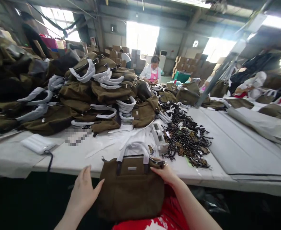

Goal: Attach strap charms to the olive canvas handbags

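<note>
olive bag (133,198) upright at the bench's (70,159) near edge.
the right hand (165,174) is clamped on its top right corner; the left hand (83,191), thumb and fingers apart, is just beside its left side. it looks light and soft, likely to sag; the wrapped handles (146,153) may slip, so both top corners suit a grip. its inside is hidden.

The left hand (84,188) was open, fingers up and thumb (99,187) spread inward. The right hand (164,172) was closed in a grip, its thumb pointing left; the bare right forearm (190,199) slanted up from the lower right.
</note>
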`<action>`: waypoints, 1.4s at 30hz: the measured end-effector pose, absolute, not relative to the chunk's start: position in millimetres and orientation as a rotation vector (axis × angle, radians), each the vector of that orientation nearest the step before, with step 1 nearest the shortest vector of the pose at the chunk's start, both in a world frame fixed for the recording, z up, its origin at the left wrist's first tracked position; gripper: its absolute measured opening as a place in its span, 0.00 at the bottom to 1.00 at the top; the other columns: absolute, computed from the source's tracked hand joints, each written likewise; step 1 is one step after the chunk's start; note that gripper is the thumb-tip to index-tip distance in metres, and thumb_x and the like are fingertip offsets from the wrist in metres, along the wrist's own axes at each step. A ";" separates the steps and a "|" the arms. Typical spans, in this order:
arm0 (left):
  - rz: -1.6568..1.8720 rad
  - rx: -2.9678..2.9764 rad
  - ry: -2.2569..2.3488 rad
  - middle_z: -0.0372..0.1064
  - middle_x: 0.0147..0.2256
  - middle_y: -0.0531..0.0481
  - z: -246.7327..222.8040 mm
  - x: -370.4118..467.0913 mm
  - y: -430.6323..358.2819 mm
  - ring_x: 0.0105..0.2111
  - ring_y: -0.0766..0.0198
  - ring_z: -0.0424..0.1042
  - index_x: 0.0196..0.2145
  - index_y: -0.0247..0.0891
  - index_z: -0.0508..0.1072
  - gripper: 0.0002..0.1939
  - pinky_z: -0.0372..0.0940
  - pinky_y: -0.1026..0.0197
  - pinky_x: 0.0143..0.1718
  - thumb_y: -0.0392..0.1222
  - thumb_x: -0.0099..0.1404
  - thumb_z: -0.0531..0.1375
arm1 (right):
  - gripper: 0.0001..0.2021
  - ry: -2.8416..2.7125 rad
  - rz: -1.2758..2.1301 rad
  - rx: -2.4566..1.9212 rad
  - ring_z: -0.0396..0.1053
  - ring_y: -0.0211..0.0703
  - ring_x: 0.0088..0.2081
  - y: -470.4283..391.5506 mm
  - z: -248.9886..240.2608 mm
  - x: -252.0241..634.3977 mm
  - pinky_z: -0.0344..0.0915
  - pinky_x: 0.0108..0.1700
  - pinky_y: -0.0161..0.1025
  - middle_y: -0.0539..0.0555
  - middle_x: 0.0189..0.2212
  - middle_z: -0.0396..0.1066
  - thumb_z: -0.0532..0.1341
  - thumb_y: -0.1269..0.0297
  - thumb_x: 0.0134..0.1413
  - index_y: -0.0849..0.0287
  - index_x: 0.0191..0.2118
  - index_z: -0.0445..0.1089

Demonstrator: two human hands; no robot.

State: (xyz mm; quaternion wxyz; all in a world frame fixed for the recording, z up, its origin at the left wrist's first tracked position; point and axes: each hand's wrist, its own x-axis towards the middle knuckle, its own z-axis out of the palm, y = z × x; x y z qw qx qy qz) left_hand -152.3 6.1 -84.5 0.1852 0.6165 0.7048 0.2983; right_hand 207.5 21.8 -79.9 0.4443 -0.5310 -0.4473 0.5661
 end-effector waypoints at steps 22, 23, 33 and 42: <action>0.696 2.569 1.172 0.75 0.41 0.44 -50.4 -69.2 -14.4 0.41 0.56 0.71 0.39 0.38 0.75 0.11 0.65 0.56 0.44 0.32 0.66 0.53 | 0.18 -1.691 0.483 -1.512 0.71 0.49 0.47 -11.1 -7.8 240.0 0.65 0.51 0.44 0.58 0.45 0.75 0.50 0.56 0.65 0.58 0.46 0.74; 0.630 2.546 1.114 0.75 0.40 0.44 -45.3 -69.1 -17.6 0.40 0.57 0.71 0.39 0.38 0.76 0.12 0.65 0.57 0.42 0.32 0.65 0.53 | 0.20 -1.803 0.608 -1.544 0.73 0.48 0.43 -11.6 -3.0 233.3 0.66 0.47 0.42 0.57 0.39 0.77 0.49 0.56 0.66 0.58 0.41 0.76; 0.422 2.344 1.264 0.71 0.39 0.43 7.6 -59.9 0.9 0.42 0.55 0.71 0.39 0.35 0.75 0.09 0.65 0.57 0.44 0.38 0.61 0.58 | 0.13 -2.553 1.004 -1.593 0.74 0.49 0.45 -18.9 -30.6 160.6 0.64 0.49 0.40 0.59 0.45 0.77 0.58 0.67 0.59 0.61 0.47 0.75; -0.172 2.273 1.562 0.75 0.35 0.33 11.8 -21.3 38.3 0.42 0.43 0.73 0.30 0.32 0.76 0.14 0.64 0.52 0.45 0.44 0.49 0.70 | 0.11 -2.827 0.798 -1.437 0.73 0.47 0.41 -31.5 -30.4 136.4 0.63 0.46 0.39 0.59 0.37 0.76 0.54 0.68 0.65 0.62 0.40 0.74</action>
